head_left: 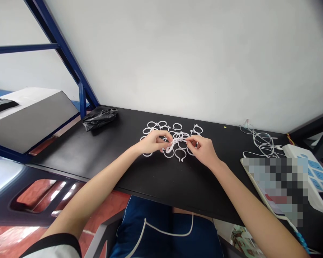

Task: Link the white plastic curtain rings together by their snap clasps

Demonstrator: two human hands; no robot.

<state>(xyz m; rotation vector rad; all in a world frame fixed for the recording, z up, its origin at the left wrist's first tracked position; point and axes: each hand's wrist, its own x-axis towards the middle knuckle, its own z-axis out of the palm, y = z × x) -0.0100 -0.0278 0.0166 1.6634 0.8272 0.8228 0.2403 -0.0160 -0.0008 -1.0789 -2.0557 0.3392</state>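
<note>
Several white plastic rings (pixel 161 125) lie scattered on the black desk (pixel 102 154) near the wall. Both my hands hover over the pile. My left hand (pixel 152 142) pinches one white ring (pixel 170 147) with thumb and fingers closed. My right hand (pixel 203 148) pinches linked white rings (pixel 181 136) from the other side, fingers curled. The two held pieces meet between my hands, just above the desk. More rings lie under and behind my fingers, partly hidden.
A crumpled black plastic bag (pixel 99 118) lies at the desk's back left. White cables (pixel 261 141) coil at the right, beside a white power strip (pixel 309 168) and a blurred flat item (pixel 274 182). A blue metal frame (pixel 70 61) rises at the left.
</note>
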